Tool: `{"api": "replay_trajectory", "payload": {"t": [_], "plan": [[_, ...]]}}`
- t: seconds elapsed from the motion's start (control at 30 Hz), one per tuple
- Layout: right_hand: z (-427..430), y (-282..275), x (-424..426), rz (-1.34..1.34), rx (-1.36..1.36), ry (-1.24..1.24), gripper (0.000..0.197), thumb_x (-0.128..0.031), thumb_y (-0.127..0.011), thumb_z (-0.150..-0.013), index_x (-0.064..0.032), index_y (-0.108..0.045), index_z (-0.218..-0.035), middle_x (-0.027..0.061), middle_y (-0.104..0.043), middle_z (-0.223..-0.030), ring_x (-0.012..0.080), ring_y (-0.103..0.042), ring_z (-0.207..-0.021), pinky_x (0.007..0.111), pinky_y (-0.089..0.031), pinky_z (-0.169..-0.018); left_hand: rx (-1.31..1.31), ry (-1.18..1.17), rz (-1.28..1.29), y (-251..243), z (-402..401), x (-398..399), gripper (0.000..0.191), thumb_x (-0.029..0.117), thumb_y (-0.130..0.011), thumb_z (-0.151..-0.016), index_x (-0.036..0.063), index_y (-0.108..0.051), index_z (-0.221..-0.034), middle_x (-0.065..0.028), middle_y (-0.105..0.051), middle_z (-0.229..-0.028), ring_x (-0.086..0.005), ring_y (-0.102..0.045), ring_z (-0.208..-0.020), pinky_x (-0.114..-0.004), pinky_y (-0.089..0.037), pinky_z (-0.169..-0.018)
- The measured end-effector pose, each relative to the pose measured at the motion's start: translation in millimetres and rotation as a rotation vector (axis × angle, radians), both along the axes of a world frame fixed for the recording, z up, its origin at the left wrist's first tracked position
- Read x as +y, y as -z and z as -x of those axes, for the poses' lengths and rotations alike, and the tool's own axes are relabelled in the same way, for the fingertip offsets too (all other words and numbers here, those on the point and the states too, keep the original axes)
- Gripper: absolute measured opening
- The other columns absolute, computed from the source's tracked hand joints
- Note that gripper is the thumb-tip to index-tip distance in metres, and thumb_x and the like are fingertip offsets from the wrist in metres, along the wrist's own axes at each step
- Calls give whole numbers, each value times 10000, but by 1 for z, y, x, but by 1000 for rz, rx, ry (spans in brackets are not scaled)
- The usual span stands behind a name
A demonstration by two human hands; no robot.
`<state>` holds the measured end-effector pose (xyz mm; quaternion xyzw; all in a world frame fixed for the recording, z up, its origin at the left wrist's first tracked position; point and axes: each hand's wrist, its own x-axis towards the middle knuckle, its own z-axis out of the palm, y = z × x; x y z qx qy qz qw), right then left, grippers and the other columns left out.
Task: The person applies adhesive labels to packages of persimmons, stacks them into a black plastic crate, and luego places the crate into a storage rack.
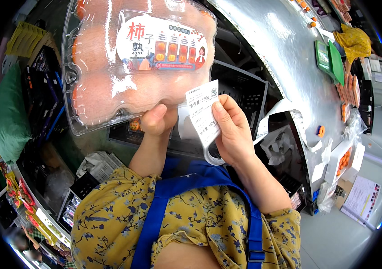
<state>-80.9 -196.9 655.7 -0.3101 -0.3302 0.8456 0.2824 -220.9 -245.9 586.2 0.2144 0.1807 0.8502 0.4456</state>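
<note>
A clear plastic clamshell box (93,111) of orange fruit wrapped in pink foam fills the upper left, with a printed label (162,43) on its face. My left hand (159,117) grips the box at its lower edge, thumb towards me. Between the thumb and fingers of my right hand (231,127) is a strip of white printed stickers (204,114), held just below the box's lower right corner. The strip's lower end curls under that hand, and a paper band (278,107) runs behind it to the metal table.
A steel table (271,33) curves along the right, bearing a green tray (329,62), a roll of tape (320,131) and a white box of small orange fruit (344,161). Black crates (239,77) stand below my hands. At left hangs a green bulging bag (9,114).
</note>
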Motion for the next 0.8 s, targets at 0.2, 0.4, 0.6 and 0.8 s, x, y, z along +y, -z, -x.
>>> {"api": "replay_trajectory", "payload": {"t": [0.2, 0.4, 0.6, 0.8], "plan": [[4, 2, -4, 64, 68, 102, 199, -196, -439, -928, -4, -492, -936, 58, -599, -854, 86, -577, -759, 228, -481, -701, 37, -197, 73, -17, -10, 7, 772, 294, -536, -599, -9, -308, -1272, -161, -468, -1155, -284, -493, -1073, -403, -397, -932], [9, -6, -6, 122, 70, 121, 176, -205, -426, -932, -48, -499, -902, 24, -585, -841, 80, -565, -750, 248, -478, -705, 109, -10, -47, -14, -7, 2, 873, 208, -558, -668, 69, -80, -1386, -145, -321, -1307, -297, -325, -1221, -446, -244, -1027], [10, 1, -3, 141, 40, 140, 186, -208, -432, -929, -41, -510, -905, 29, -593, -834, 78, -565, -736, 240, -477, -695, 134, -44, -60, -20, -10, 7, 865, 216, -565, -675, 93, -90, -1387, -151, -310, -1313, -290, -317, -1225, -451, -240, -1029], [12, 0, -1, 155, -8, 174, 181, -198, -453, -919, -36, -522, -878, 31, -595, -815, 73, -562, -711, 228, -475, -666, 228, -92, -36, -16, -11, 10, 777, 313, -531, -585, -17, -320, -1256, -183, -464, -1160, -306, -485, -1084, -398, -387, -942]]}}
